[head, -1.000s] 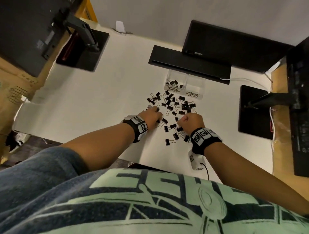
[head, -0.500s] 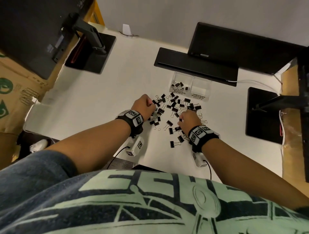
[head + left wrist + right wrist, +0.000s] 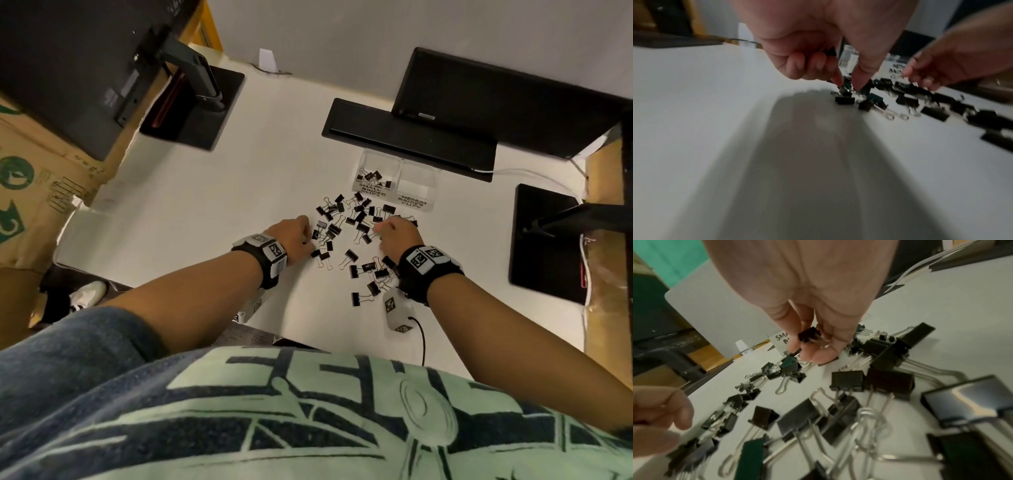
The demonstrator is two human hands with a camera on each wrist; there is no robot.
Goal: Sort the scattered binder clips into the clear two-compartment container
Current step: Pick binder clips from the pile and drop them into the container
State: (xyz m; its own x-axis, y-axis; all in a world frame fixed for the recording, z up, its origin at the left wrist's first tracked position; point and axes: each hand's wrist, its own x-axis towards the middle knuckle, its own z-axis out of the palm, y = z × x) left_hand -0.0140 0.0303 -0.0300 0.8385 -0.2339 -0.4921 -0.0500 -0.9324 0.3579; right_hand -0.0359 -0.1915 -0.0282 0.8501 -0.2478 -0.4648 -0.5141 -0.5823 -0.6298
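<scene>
White desk surface (image 3: 205, 212) fills the scene, with black monitor bases (image 3: 407, 137) along its far edge and a cardboard box (image 3: 30, 192) at the left. Near the far side stands a clear plastic two-compartment container (image 3: 416, 186) with handwritten labels — its left compartment, marked small binder clips, holds a few small black clips (image 3: 371, 177); the right one, marked medium, shows none. Just in front of it lies a scatter of black binder clips with silver wire handles (image 3: 356, 222), small and medium mixed, some touching or overlapping.

Both hands are lowered into the scatter, each wrist wearing a black band with a printed marker. The left hand (image 3: 294, 236) pinches a small black clip (image 3: 845, 86) between thumb and forefinger at the pile's left edge, its other fingers curled. The right hand (image 3: 399, 236) holds another small black clip (image 3: 809, 335) in its curled fingers — fingertips close above the clips on the desk.
</scene>
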